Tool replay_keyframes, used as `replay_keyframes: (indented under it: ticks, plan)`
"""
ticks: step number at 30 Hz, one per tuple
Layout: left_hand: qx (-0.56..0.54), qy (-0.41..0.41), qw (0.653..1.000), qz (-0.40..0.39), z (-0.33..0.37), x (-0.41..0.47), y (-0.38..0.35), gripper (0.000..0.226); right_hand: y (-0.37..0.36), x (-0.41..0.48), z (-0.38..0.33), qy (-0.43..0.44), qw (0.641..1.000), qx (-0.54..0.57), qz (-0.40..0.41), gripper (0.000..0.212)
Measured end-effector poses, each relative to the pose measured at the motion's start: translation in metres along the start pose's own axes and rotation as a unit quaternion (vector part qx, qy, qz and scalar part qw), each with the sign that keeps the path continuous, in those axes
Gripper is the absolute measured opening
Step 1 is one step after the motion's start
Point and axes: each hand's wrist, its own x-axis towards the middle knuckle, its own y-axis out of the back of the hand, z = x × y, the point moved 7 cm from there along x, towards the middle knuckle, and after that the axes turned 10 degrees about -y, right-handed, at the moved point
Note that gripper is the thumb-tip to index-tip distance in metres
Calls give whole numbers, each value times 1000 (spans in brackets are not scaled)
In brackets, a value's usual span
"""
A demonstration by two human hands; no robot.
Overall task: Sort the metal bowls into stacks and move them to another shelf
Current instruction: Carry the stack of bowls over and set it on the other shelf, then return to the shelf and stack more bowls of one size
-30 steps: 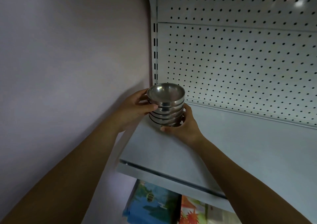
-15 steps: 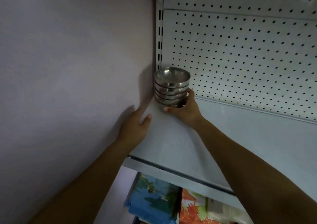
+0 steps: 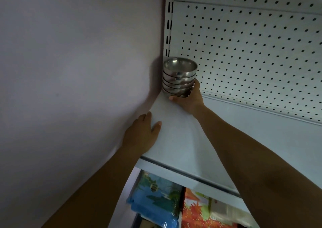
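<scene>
A stack of several shiny metal bowls (image 3: 179, 76) stands upright in the back left corner of a white shelf (image 3: 183, 140), against the wall and the pegboard. My right hand (image 3: 190, 99) wraps around the lower bowls of the stack from the right, thumb at the front. My left hand (image 3: 142, 133) lies on the shelf's left edge by the wall, nearer to me, holding nothing; its thumb rests on the shelf top, and its fingers are partly hidden.
A pale wall (image 3: 78, 70) runs along the left side. White pegboard (image 3: 252, 53) backs the shelf, with a slotted upright (image 3: 168, 27) in the corner. Below the shelf's front lip lie colourful packaged goods (image 3: 156, 201), blue and orange.
My left hand let go of the bowl stack and dropped to the shelf's left edge. My right hand carried the stack back into the corner by the wall.
</scene>
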Motion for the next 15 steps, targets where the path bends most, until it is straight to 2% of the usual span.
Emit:
replay_keyframes:
  ticks: [5, 7, 11, 15]
  plan:
    - [12, 2, 1000, 14, 1, 0, 2, 67, -3, 3, 13, -47, 999, -4, -14, 134]
    - [14, 0, 1000, 22, 3, -1, 3, 65, 1, -2, 17, -69, 997, -11, -17, 133]
    - [38, -2, 998, 47, 7, -7, 10, 60, 19, -21, 17, -76, 993, -86, -14, 122]
    - [98, -13, 994, 55, 16, -16, 16, 84, 39, -55, 17, -46, 978, -199, -33, 100]
